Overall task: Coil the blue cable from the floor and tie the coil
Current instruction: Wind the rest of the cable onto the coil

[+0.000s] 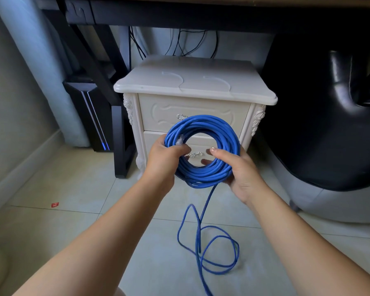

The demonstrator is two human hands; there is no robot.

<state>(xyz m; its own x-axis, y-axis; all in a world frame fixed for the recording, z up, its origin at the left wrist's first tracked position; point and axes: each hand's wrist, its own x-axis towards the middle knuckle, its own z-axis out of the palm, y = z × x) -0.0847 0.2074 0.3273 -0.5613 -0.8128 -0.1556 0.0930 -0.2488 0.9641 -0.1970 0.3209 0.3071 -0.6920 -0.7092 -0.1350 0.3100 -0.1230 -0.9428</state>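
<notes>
A black computer tower [92, 116] stands far left, a red scrap [55, 204] on the floor [73, 189] nearer. The left hand [165, 159] grips the left side of the blue cable coil [201, 122], held up before the white nightstand [192, 84] and its drawers, and the right hand [241, 174] curls round the coil's lower right, thumb on top. From the coil's bottom the loose cable [210, 196] drops to the floor and lies in loops between the forearms; a black chair [329, 124] fills the right.

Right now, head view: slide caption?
Left hand and right hand grip the blue cable coil before a white nightstand; loose cable loops on the floor.
</notes>
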